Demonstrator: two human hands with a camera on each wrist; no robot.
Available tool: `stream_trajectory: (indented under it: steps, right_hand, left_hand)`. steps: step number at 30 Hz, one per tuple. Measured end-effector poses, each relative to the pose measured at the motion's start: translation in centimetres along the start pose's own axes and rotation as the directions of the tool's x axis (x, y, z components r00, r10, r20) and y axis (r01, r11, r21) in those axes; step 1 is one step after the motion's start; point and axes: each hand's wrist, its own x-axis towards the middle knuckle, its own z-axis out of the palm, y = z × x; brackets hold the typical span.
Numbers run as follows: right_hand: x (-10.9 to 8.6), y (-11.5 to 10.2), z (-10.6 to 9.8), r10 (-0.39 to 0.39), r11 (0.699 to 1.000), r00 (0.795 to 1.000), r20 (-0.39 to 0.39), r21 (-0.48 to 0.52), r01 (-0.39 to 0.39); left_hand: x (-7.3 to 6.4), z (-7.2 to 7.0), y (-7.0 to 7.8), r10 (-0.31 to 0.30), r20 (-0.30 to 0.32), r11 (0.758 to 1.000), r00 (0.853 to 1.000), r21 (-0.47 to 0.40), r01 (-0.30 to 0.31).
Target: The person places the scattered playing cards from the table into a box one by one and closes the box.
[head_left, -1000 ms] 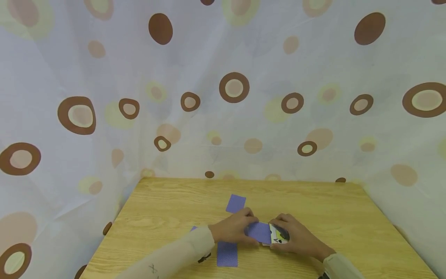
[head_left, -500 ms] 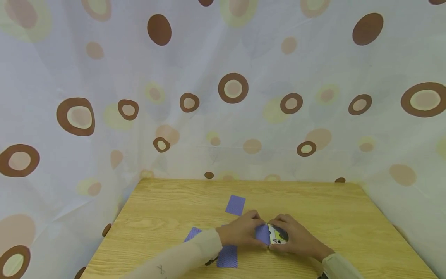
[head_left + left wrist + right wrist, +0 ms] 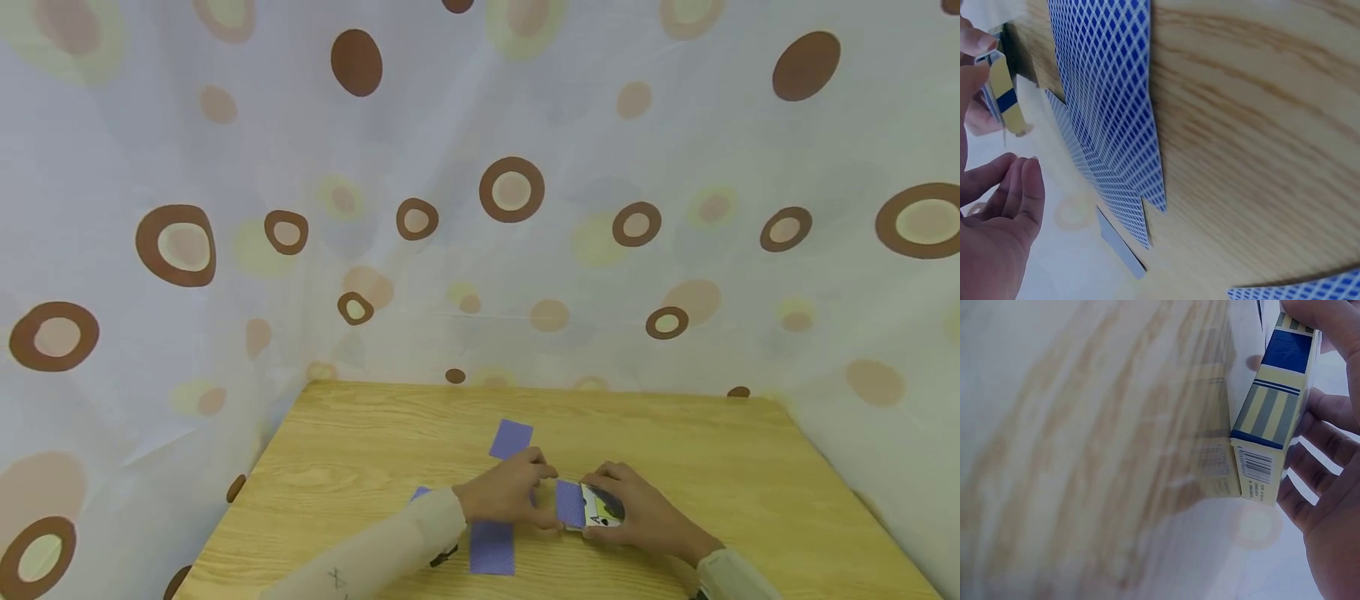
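My right hand [image 3: 641, 508] grips a playing-card box [image 3: 1269, 406] near the middle of the table, with an ace of spades design on its face. Blue-backed playing cards [image 3: 570, 503] stick out of the box's left end. Just left of those cards is my left hand [image 3: 506, 493], thumb and fingers apart with a gap between them. In the left wrist view, its bent fingers [image 3: 1019, 187] hold nothing. Other blue-backed playing cards [image 3: 1107, 94] lie face down beneath and around the left hand, partly hidden by it in the head view.
One face-down card [image 3: 512, 438] lies beyond the left hand and another card [image 3: 492, 548] lies nearer the body. A corner of a further card [image 3: 420, 492] shows past the left sleeve. Behind the wooden table [image 3: 675, 433] hangs a spotted curtain [image 3: 450, 125].
My left hand moved right against the protruding cards, then back left off them. A shorter length of cards now sticks out of the box. The right hand stays nearly in place.
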Motion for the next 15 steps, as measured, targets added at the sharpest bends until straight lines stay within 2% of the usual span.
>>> stream_trajectory:
  steps: [6, 15]
  right_hand:
    - [-0.4, -0.3, -0.3, -0.014, 1.000, 1.000, -0.007, 0.004, 0.014]
    - [-0.1, -0.6, -0.3, 0.007, 0.999, 1.000, 0.009, 0.040, -0.007]
  left_hand:
    - [0.1, 0.2, -0.2, 0.018, 0.001, 1.000, 1.000, -0.008, -0.018]
    - [0.7, 0.0, 1.3, 0.012, 0.007, 0.999, 1.000, 0.048, -0.012]
